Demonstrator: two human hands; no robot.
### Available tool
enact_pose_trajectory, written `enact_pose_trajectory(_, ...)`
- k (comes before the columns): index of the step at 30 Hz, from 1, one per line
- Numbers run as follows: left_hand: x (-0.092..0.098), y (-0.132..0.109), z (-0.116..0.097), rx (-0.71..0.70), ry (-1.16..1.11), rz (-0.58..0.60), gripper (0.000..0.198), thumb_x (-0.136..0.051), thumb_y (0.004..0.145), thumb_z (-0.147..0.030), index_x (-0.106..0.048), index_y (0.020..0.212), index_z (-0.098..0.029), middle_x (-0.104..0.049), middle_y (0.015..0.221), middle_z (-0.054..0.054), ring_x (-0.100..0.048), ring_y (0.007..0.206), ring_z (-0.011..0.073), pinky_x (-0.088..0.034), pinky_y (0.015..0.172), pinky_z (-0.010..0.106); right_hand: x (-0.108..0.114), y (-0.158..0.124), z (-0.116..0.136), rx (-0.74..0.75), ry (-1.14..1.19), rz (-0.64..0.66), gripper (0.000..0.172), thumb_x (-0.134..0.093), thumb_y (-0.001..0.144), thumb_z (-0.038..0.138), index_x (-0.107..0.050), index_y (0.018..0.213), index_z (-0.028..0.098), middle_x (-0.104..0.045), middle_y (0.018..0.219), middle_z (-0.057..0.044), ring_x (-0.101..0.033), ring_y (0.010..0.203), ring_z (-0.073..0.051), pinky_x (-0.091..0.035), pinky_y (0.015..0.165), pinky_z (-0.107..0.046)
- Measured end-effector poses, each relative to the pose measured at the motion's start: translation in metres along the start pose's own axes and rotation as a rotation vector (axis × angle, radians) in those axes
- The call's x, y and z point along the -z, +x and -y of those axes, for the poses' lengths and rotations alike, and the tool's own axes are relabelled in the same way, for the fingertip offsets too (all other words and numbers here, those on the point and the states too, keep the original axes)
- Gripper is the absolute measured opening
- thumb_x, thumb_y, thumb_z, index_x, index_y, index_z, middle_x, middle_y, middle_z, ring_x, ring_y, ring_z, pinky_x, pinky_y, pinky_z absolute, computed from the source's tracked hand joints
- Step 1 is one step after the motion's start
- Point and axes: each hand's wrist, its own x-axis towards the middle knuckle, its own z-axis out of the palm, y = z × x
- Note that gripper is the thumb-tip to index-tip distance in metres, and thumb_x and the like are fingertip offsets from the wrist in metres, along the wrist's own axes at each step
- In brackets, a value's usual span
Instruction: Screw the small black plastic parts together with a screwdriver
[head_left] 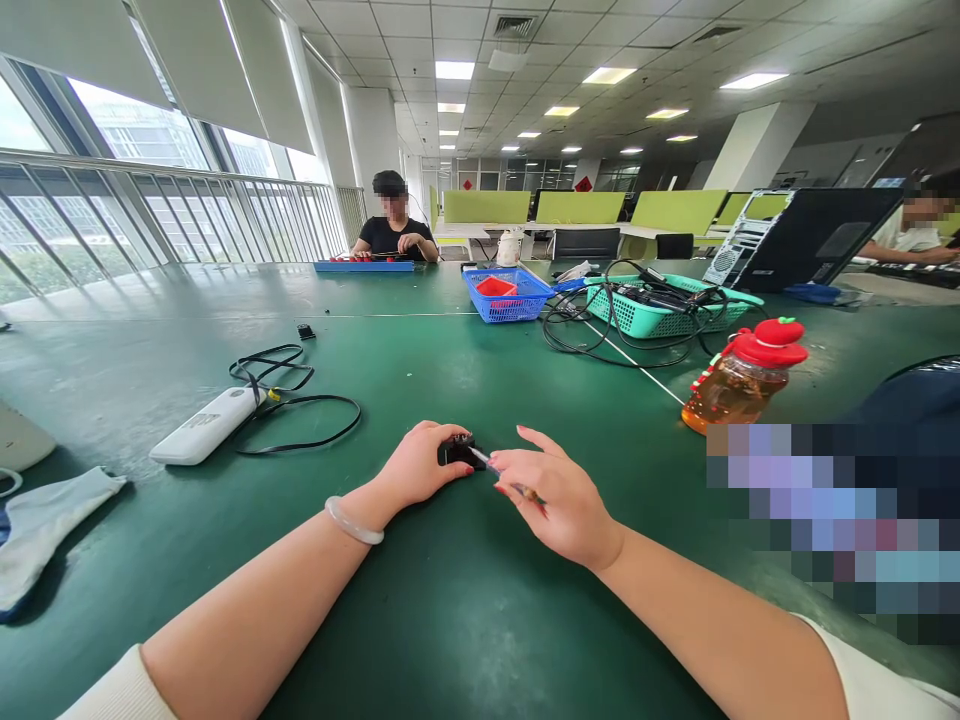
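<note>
Near the middle of the green table [480, 620], my left hand [416, 467] has its thumb and fingers closed around a small black part [457, 452] with several small openings along its top. A bracelet circles that wrist. My right hand [562, 500] pinches a slim pen-like tool [481, 456] with a pale pointed tip and a darker, patterned rear end. Its tip reaches the right side of the black part; whether it touches or goes in, I cannot tell. Fingers hide much of both objects.
Left lie a white power strip [210, 425] with black cable and a cloth [56, 535]. Ahead stand a blue basket [510, 307] and a green basket [652, 318] of cables. A red-capped bottle [742, 385] stands right. Another person [395, 225] sits across the table.
</note>
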Motion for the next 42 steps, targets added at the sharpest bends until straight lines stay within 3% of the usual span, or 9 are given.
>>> enact_pose_trajectory(5, -0.001, 0.001, 0.001, 0.002, 0.001, -0.002, 0.044, -0.074, 0.074, -0.040, -0.068, 0.115, -0.025, -0.072, 0.112, 0.005, -0.060, 0.111, 0.0281, -0.048, 0.099, 0.042, -0.001, -0.001, -0.006, -0.225, 0.051, -0.133, 0.014, -0.056, 0.091, 0.015, -0.058, 0.100, 0.026, -0.075, 0.094, 0.000, -0.074, 0.085, -0.017, -0.052, 0.103, -0.047)
enact_pose_trajectory(10, -0.001, 0.002, 0.002, -0.013, 0.020, 0.021, 0.041, -0.073, 0.075, -0.039, -0.070, 0.114, -0.026, -0.073, 0.113, 0.004, -0.059, 0.112, 0.0280, -0.046, 0.101, 0.042, -0.002, -0.003, -0.012, -0.405, 0.015, -0.126, 0.008, -0.057, 0.092, 0.020, -0.059, 0.097, 0.026, -0.075, 0.093, -0.001, -0.072, 0.088, -0.018, -0.053, 0.102, -0.044)
enact_pose_trajectory(16, 0.001, 0.001, 0.001, -0.036, 0.027, 0.034, 0.040, -0.071, 0.076, -0.041, -0.070, 0.114, -0.028, -0.073, 0.109, 0.003, -0.059, 0.112, 0.0277, -0.047, 0.100, 0.042, -0.001, -0.003, -0.013, -0.578, -0.072, -0.227, 0.006, -0.059, 0.091, 0.029, -0.059, 0.094, 0.024, -0.072, 0.090, -0.005, -0.069, 0.081, -0.020, -0.058, 0.076, -0.035)
enact_pose_trajectory(22, 0.001, 0.001, 0.001, -0.045, 0.028, 0.036, 0.039, -0.073, 0.074, -0.043, -0.071, 0.111, -0.030, -0.073, 0.105, 0.003, -0.059, 0.109, 0.0275, -0.048, 0.097, 0.041, -0.005, -0.003, -0.010, -0.533, 0.106, -0.217, 0.006, -0.059, 0.092, 0.029, -0.057, 0.096, 0.025, -0.072, 0.089, -0.004, -0.070, 0.082, -0.019, -0.057, 0.081, -0.036)
enact_pose_trajectory(31, 0.001, 0.001, 0.000, -0.091, 0.043, 0.063, 0.044, -0.076, 0.072, -0.045, -0.071, 0.113, -0.031, -0.073, 0.105, 0.003, -0.059, 0.109, 0.0271, -0.047, 0.099, 0.040, -0.010, -0.005, -0.015, -0.682, 0.176, -0.144, 0.012, -0.058, 0.092, 0.036, -0.057, 0.092, 0.023, -0.073, 0.089, -0.004, -0.071, 0.082, -0.019, -0.057, 0.074, -0.031)
enact_pose_trajectory(35, 0.002, 0.000, 0.000, -0.091, 0.053, 0.075, 0.051, -0.079, 0.069, -0.048, -0.069, 0.116, -0.031, -0.072, 0.108, 0.005, -0.057, 0.112, 0.0286, -0.045, 0.101, 0.043, -0.005, -0.004, -0.012, -0.629, 0.187, -0.192, 0.010, -0.052, 0.095, 0.033, -0.054, 0.095, 0.023, -0.069, 0.084, -0.004, -0.068, 0.079, -0.018, -0.055, 0.075, -0.032)
enact_pose_trajectory(39, 0.002, -0.001, -0.002, -0.087, 0.057, 0.082, 0.053, -0.080, 0.068, -0.047, -0.069, 0.118, -0.031, -0.072, 0.108, 0.005, -0.056, 0.113, 0.0291, -0.045, 0.100, 0.043, -0.002, -0.003, -0.010, -0.605, 0.219, -0.113, 0.007, -0.052, 0.095, 0.030, -0.053, 0.093, 0.023, -0.068, 0.084, -0.003, -0.067, 0.076, -0.017, -0.055, 0.074, -0.031)
enact_pose_trajectory(42, 0.003, -0.001, -0.005, -0.077, 0.076, 0.089, 0.053, -0.080, 0.069, -0.046, -0.068, 0.119, -0.031, -0.072, 0.106, 0.005, -0.057, 0.110, 0.0282, -0.046, 0.097, 0.041, -0.002, -0.003, -0.008, -0.539, 0.226, -0.097, 0.003, -0.051, 0.095, 0.026, -0.052, 0.094, 0.023, -0.068, 0.084, -0.002, -0.067, 0.076, -0.017, -0.055, 0.085, -0.037)
